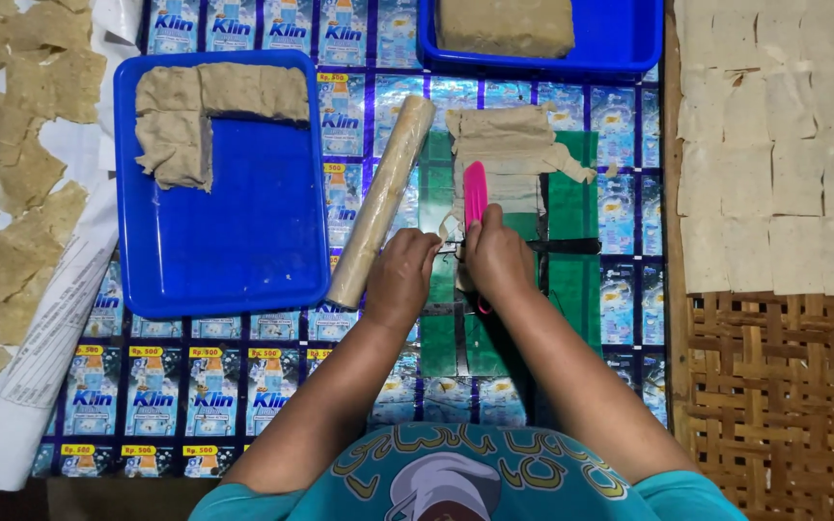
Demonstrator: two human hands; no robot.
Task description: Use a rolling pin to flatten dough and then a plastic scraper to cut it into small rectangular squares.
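Observation:
My right hand grips a pink knife, its blade lying on a flattened sheet of beige dough spread over a green mat. My left hand rests beside it, fingertips pinching the near edge of the dough. A long rolling pin wrapped in plastic lies diagonally just left of my left hand.
A blue tray at left holds slabs of dough. Another blue tray at the top holds a dough block. Cut squares lie on a woven mat at right; dried pieces lie far left.

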